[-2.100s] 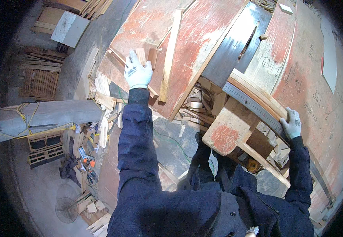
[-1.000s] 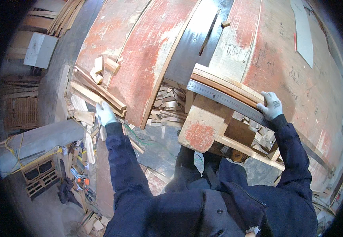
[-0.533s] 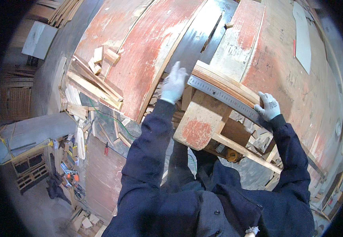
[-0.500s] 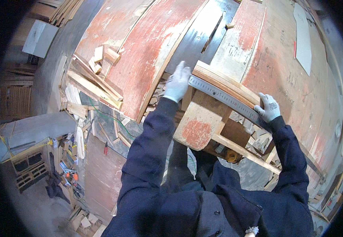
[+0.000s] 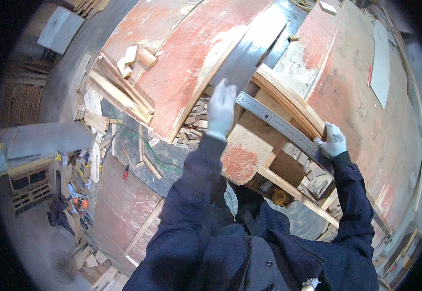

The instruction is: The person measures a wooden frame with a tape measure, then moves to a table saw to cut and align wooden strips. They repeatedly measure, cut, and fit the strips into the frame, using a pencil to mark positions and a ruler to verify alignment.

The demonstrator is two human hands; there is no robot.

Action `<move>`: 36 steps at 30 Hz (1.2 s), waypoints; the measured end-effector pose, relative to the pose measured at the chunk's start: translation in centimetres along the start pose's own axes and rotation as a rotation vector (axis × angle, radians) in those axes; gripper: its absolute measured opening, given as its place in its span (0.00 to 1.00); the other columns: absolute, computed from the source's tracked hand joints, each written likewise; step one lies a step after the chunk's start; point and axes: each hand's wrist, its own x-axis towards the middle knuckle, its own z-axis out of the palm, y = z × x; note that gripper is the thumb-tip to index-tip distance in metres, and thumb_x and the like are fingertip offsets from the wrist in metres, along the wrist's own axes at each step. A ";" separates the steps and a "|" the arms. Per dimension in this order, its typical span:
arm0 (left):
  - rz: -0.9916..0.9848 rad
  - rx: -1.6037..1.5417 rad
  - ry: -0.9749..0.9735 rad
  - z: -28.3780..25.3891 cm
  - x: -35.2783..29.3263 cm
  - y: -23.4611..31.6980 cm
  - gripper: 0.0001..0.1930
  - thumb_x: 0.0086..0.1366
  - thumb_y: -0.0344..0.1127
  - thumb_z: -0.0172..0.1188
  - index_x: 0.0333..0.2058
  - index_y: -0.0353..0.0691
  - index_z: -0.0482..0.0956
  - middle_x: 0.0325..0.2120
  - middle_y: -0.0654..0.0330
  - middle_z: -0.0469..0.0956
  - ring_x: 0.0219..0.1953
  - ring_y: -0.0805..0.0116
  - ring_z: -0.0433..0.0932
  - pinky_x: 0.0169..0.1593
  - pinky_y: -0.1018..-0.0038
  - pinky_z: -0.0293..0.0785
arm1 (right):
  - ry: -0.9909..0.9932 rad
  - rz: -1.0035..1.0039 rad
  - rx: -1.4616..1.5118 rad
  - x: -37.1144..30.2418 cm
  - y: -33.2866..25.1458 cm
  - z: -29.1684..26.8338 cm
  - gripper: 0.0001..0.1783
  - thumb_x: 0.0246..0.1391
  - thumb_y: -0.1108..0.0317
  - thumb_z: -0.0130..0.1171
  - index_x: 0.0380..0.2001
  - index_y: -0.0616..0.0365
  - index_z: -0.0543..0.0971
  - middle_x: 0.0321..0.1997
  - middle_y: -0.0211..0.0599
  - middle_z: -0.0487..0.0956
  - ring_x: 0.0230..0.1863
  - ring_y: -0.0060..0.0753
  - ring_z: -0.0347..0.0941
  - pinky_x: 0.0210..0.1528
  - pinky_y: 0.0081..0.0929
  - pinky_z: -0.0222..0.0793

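Note:
My left hand (image 5: 222,110), in a white glove and a little smeared by motion, is raised beside the left end of a metal ruler strip (image 5: 275,122). Its fingers are stretched out and hold nothing. A few long wooden strips (image 5: 293,103) lie side by side beyond the ruler. Between strips and ruler a gap shows, wider toward the left. With its white-gloved fingers closed around their right end, my right hand (image 5: 334,140) grips the strips. Nearer me, below the ruler, is a wooden block (image 5: 242,155) with worn red paint.
A dark metal plate with a slot (image 5: 242,63) is set between worn red boards (image 5: 186,63). Wood offcuts (image 5: 133,60) and strips (image 5: 123,99) lie on the left. Small scraps (image 5: 194,123) fill an opening below. A pale curved panel (image 5: 380,63) lies at right.
My left hand has come off the ruler's left end and the wood. The strips' left end has swung away from the ruler, while my right hand keeps hold of their right end.

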 end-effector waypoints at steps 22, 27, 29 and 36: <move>-0.279 -0.916 0.917 -19.5 -41.7 -8.9 0.25 0.74 0.53 0.58 0.55 0.37 0.80 0.51 0.57 0.82 0.53 0.67 0.79 0.61 0.70 0.72 | -0.694 -0.803 0.467 -17.2 -48.2 13.9 0.20 0.61 0.59 0.66 0.47 0.64 0.80 0.41 0.47 0.82 0.43 0.43 0.80 0.49 0.37 0.75; -0.226 -1.334 1.160 -23.4 -58.1 -19.6 0.28 0.71 0.55 0.63 0.51 0.31 0.80 0.41 0.51 0.85 0.39 0.59 0.85 0.46 0.63 0.82 | -1.001 -1.065 0.110 -31.6 -53.1 22.8 0.22 0.63 0.49 0.61 0.45 0.58 0.82 0.43 0.51 0.84 0.45 0.57 0.81 0.51 0.47 0.76; -0.442 -1.164 1.343 -24.2 -65.5 -23.2 0.30 0.67 0.56 0.68 0.48 0.30 0.81 0.39 0.50 0.85 0.38 0.57 0.85 0.43 0.59 0.82 | -1.153 -1.145 0.164 -36.0 -52.3 23.8 0.24 0.62 0.46 0.60 0.45 0.57 0.82 0.44 0.51 0.84 0.48 0.58 0.81 0.50 0.47 0.75; -1.130 -0.132 1.746 -29.7 -98.6 -26.2 0.27 0.61 0.50 0.69 0.52 0.38 0.77 0.37 0.49 0.82 0.37 0.57 0.81 0.42 0.57 0.79 | -1.203 -1.114 -0.174 -39.9 -48.1 23.3 0.19 0.64 0.53 0.59 0.45 0.58 0.83 0.38 0.46 0.83 0.41 0.50 0.81 0.46 0.42 0.76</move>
